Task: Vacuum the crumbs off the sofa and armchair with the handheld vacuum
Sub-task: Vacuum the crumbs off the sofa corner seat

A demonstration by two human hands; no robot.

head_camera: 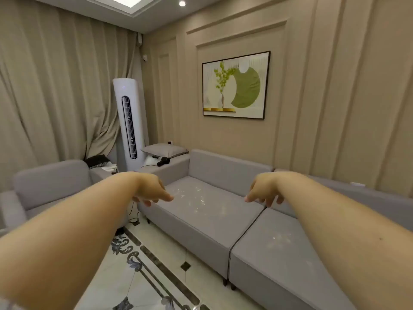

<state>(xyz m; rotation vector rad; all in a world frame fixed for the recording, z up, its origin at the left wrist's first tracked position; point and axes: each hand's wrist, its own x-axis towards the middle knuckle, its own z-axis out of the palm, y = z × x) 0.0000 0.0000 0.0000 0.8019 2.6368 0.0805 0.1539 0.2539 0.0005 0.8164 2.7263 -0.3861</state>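
Vacuum (162, 162) lies on the sofa (207, 218) arm, long axis slanting, beyond and just right of the left hand (150, 190), the nearer one. Right hand (263, 190) likewise hangs loose-fingered, empty.

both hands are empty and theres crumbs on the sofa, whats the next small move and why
Probably reach the left hand toward the black handheld vacuum lying on the sofa's wide left armrest. Both it and the right hand hang open over the sofa seat, holding nothing, while white crumbs are scattered on the cushion. Nothing can be cleaned until the vacuum is in hand.
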